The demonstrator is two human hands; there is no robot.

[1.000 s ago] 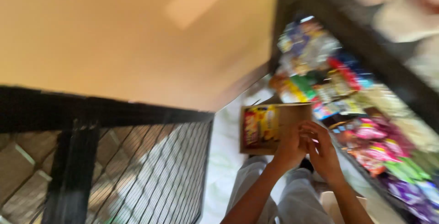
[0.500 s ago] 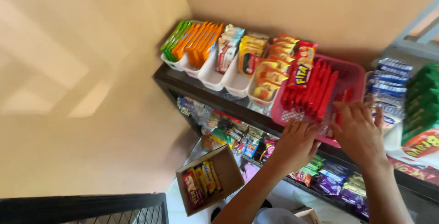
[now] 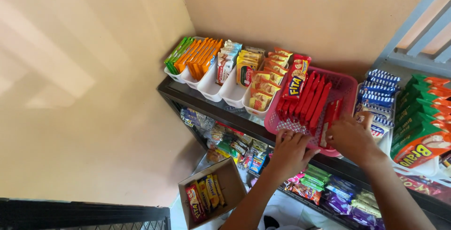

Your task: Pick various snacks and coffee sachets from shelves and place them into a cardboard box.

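Observation:
A pink plastic basket (image 3: 346, 87) on the top shelf holds red snack packets (image 3: 305, 99) standing in rows. My left hand (image 3: 289, 151) lies over the basket's front rim, fingers curled on it. My right hand (image 3: 351, 136) is at the basket's right front corner, its fingers pinching one upright red packet (image 3: 330, 119) inside the basket. Below my arms, on the floor, an open cardboard box (image 3: 232, 183) holds several red and yellow snack bars.
White bins (image 3: 212, 88) with green, orange and yellow packets stand left of the basket. Blue-striped packets (image 3: 378, 85) and green-orange packs (image 3: 423, 117) sit to its right. The black shelf frame (image 3: 197, 101) has lower tiers crowded with snacks. A black grille (image 3: 70, 213) is at bottom left.
My view has swung up from the cardboard box and grille to the top shelf. Both hands left the box and now rest at the pink basket, nearly as half a second ago.

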